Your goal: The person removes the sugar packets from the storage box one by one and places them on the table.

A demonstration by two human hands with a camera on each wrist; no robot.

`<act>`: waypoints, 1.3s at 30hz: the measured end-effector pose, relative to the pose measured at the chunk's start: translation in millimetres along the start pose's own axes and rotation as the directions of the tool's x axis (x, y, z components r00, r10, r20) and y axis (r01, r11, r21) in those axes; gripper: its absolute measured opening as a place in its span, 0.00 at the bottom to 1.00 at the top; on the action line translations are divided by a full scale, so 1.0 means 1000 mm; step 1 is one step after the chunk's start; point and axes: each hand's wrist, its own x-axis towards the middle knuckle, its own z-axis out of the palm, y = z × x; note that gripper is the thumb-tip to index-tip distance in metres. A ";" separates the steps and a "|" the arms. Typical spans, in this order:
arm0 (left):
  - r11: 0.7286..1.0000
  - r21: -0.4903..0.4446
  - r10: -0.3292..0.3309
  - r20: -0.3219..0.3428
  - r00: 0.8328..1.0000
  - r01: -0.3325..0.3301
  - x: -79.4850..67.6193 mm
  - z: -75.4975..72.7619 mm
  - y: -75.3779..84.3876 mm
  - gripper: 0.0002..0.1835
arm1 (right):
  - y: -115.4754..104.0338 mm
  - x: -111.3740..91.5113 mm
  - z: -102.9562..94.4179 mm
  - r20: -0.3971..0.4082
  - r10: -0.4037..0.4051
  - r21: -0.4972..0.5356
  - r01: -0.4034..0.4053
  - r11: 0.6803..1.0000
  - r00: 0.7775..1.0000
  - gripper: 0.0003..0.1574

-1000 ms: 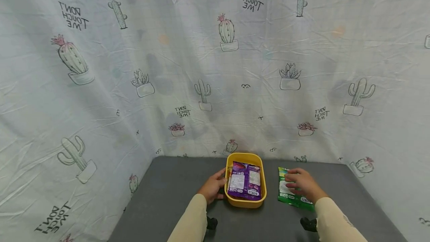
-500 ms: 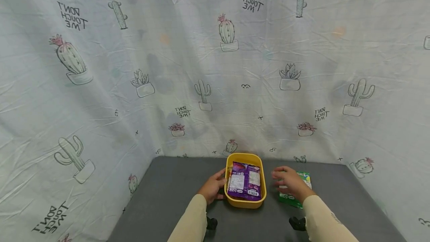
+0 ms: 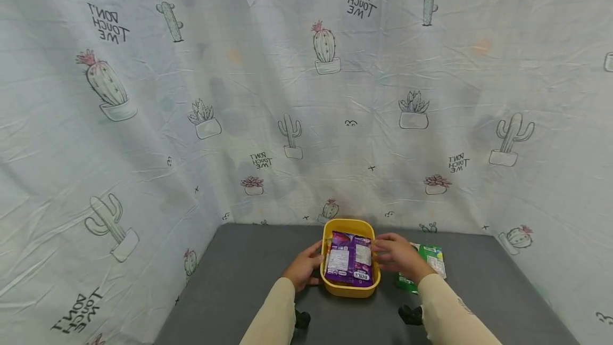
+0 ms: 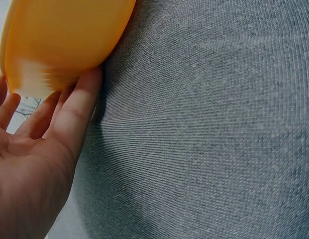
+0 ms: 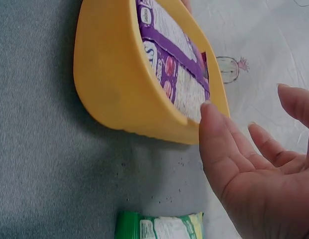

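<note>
A yellow plastic basket (image 3: 350,292) stands on the grey table, with a purple snack packet (image 3: 339,260) lying on top inside it. My left hand (image 3: 303,267) rests against the basket's left side; in the left wrist view its fingertips touch the lower wall with relaxed fingers. On the other side, my right hand (image 3: 401,255) has its fingers extended at the right rim. The right wrist view shows a fingertip (image 5: 210,112) right at that rim and nothing in the palm. A green packet (image 3: 435,257) lies flat on the table, partly hidden behind the right hand and forearm.
The grey tabletop (image 3: 239,281) reaches back to a white cactus-print curtain (image 3: 268,95), which also hangs at both sides. The basket sits near the back edge, close to the curtain. Black wrist mounts (image 3: 411,315) hang under both sleeves.
My right hand has moved left, from over the green packet to the basket's right rim. The green packet lies slightly turned compared with before. My left hand has stayed at the basket.
</note>
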 end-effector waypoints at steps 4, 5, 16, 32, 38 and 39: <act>1.000 0.000 0.002 0.003 1.000 -0.002 0.000 0.000 0.000 0.32 | -0.004 0.000 0.005 0.021 0.017 0.013 -0.018 1.000 1.000 0.39; 1.000 0.002 0.005 0.004 1.000 -0.005 -0.001 0.000 0.000 0.32 | -0.005 0.001 0.006 0.024 0.023 0.011 -0.024 1.000 0.999 0.40; 1.000 0.003 -0.003 -0.016 1.000 0.003 -0.003 0.000 0.001 0.32 | -0.016 0.003 0.027 0.070 0.058 -0.079 -0.052 0.996 0.996 0.49; 0.999 0.015 -0.030 -0.027 0.999 0.030 0.002 0.005 0.001 0.32 | -0.015 0.008 0.043 0.057 0.108 -0.103 -0.102 0.989 0.993 0.49; 0.999 0.008 -0.031 -0.025 0.999 0.031 0.004 0.002 0.000 0.32 | -0.015 0.010 0.051 0.032 0.118 -0.051 -0.116 0.992 0.993 0.50; 1.000 0.010 -0.026 -0.023 0.999 0.027 0.005 0.002 0.000 0.32 | -0.014 0.011 0.053 0.023 0.118 -0.061 -0.116 0.991 0.993 0.51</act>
